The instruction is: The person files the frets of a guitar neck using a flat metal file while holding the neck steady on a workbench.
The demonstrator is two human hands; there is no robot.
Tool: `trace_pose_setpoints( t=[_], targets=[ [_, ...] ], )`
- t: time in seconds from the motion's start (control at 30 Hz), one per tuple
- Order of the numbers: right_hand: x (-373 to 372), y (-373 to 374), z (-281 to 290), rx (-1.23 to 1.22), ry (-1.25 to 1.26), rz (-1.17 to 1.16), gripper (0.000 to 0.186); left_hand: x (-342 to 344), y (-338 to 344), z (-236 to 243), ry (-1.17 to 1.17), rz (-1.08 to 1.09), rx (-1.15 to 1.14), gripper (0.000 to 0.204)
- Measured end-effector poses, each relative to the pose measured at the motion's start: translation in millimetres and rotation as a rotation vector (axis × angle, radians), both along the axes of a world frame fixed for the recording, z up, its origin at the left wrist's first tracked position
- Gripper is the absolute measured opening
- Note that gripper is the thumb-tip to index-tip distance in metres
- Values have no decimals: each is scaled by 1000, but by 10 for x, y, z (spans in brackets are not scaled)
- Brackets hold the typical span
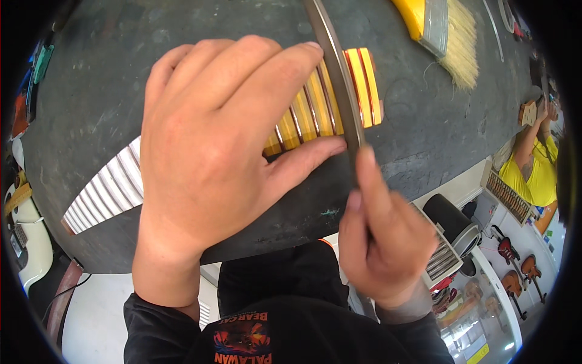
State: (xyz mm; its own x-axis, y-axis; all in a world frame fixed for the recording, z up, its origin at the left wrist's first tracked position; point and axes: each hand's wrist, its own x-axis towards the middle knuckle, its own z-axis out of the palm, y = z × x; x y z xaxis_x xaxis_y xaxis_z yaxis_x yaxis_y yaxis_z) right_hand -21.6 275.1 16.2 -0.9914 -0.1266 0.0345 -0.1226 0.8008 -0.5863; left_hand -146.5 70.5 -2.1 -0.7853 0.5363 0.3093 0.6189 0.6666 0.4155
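A fretted guitar neck [109,185] lies slantwise across the dark work surface, its metal frets showing between strips of tape. The strips look yellow at the right end and whitish at the left. My left hand [203,133] is laid over the middle of the neck and grips it, with thumb and forefinger along its two edges, hiding that stretch. In my right hand [388,239] is a long, narrow metal file [339,67], its near end wrapped by my fingers. The file lies across the frets near the right end, close to my left fingertips.
A yellow-handled brush [439,33] with pale bristles lies at the far right of the dark work surface [418,115]. A white guitar body [36,242] is at the left. Beyond the right edge are a person in yellow [533,167], hanging guitars [530,267] and a black cylinder [448,218].
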Motion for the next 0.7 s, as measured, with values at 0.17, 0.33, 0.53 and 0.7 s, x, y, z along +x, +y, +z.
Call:
trace_pose_setpoints(
  t=[0.17,0.33,0.53,0.7],
  targets=[
    [100,19,51,-182,92,-45,57,14,4,23,-4,-2,-36,65],
    [742,133,40,-382,-38,-89,55,16,17,16,32,2,-37,66],
    [1067,230,-15,-476,-127,-88,57,13,37,8,40,-15,-24,67],
    [1065,226,6,-475,-118,-76,60,-3,28,15,18,-31,-4,72]
  ],
)
